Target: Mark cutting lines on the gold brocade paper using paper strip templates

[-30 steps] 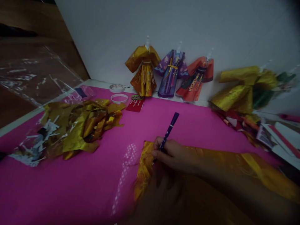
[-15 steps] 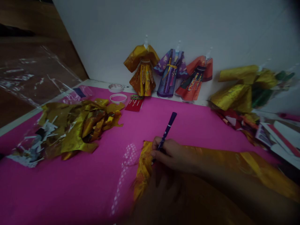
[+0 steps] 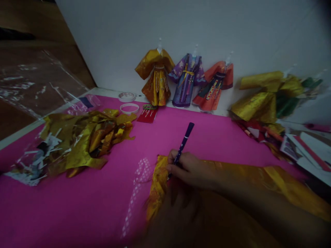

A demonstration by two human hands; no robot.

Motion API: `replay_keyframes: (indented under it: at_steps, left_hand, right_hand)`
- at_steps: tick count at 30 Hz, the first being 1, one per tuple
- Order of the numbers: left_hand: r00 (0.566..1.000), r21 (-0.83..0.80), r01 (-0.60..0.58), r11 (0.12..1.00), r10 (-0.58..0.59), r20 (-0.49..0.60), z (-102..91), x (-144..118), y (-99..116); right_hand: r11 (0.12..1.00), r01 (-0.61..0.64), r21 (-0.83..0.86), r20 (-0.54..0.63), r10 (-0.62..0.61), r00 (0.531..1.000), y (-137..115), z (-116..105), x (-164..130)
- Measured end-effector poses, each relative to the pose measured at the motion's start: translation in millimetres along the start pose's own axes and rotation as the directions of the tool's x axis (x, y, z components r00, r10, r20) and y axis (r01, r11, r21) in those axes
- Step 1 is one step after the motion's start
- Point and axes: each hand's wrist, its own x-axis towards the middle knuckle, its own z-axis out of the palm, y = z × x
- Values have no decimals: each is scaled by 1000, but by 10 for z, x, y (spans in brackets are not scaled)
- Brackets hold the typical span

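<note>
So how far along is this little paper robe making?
Done: three small paper robes, gold, purple and orange-red, stand against the white wall. A pile of gold paper scraps lies on the pink mat. In hand: the right hand holds a purple pen on a flat gold patterned sheet. Left: that sheet is unfolded.

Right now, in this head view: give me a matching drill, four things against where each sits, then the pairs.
Things:
1. purple pen
2. purple paper robe
3. gold scrap pile
4. white tape rings

Places:
A. left side of the pink mat, partly in clear plastic
B. in the right hand, tip down on the gold sheet
C. far edge of the mat, left of the red card
D. against the white wall, between a gold robe and an orange robe

Pairs: 1-B, 2-D, 3-A, 4-C
</note>
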Motion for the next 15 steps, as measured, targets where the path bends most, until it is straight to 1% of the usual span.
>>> replay_keyframes:
  at_steps: [4, 8, 15]
  left_hand:
    - [999, 52, -1, 999, 2, -34, -72, 51, -14]
    - [994, 143, -9, 990, 24, -107, -121, 84, -20]
    - [991, 151, -14, 988, 34, -132, -100, 72, -12]
  right_hand:
    - [1000, 6, -8, -8, -6, 1000, 3, -11, -1]
    - [1000, 15, -20, -14, -16, 1000, 13, -27, -7]
    - [999, 16, -32, -22, -16, 1000, 16, -43, -2]
